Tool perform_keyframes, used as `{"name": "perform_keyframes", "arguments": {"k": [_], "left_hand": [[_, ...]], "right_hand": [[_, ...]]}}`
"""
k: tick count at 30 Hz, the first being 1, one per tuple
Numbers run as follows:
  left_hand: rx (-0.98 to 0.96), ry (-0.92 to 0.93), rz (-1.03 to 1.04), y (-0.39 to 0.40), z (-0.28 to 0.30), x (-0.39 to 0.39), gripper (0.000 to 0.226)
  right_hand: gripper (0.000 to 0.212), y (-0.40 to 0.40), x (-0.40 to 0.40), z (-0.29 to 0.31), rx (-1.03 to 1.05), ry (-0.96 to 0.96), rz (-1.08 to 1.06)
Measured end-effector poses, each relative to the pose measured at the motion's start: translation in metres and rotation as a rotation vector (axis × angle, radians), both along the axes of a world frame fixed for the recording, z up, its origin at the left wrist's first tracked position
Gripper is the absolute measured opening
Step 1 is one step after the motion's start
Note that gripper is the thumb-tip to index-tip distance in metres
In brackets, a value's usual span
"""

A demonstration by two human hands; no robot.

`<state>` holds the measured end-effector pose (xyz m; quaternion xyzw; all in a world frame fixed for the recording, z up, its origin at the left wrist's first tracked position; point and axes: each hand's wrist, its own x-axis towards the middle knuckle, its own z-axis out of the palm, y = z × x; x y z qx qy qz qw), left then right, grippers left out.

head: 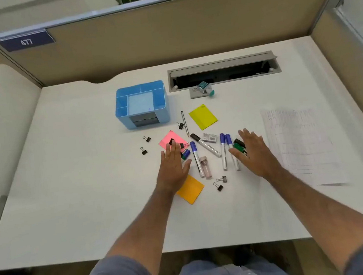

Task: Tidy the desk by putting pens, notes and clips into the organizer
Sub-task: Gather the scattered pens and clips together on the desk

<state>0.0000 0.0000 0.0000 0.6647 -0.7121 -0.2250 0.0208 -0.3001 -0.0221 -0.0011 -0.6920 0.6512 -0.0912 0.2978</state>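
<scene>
- Organizer: one, light blue plastic, several open-top compartments around a square middle well, small drawer in the front; stands on the white surface toward the back, left of the clutter.
- Sticky note pads: three. Yellow pad right of the organizer, pink pad partly under the left fingers, orange pad beside the left wrist.
- Binder clips, black: seven seen. Two lie apart to the left, one by the thin silver pen, two on the pink pad, two near the orange pad.
- Markers: three blue-capped, one black-capped; more green and blue ones partly hidden under the hands, count unclear.
- Left hand: flat, fingers straight, palm down over the pink pad and a marker, grasping nothing.
- Right hand: flat, fingers spread over the green markers, grasping nothing.
- One printed sheet at the right.
</scene>
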Motion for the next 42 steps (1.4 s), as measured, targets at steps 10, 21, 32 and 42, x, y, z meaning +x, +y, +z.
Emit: {"name": "perform_keyframes", "arguments": {"k": [10,21,32,42], "left_hand": [[-0.015,-0.213,0.002,0.001,-0.01,0.003,0.081],[0.006,-0.238,-0.053,-0.016,-0.022,0.008,0.081],[-0.015,-0.2,-0.042,-0.01,-0.039,0.012,0.085],[-0.029,-0.142,0.031,0.003,-0.047,0.018,0.076]], "right_hand": [[0.096,0.016,0.02,-0.013,-0.087,0.159,-0.018],[0.106,0.006,0.038,-0.036,-0.045,0.317,0.081],[0.102,0.005,0.052,-0.044,-0.092,0.412,0.16],[0.085,0.004,0.069,-0.044,-0.131,0.441,0.204]]}}
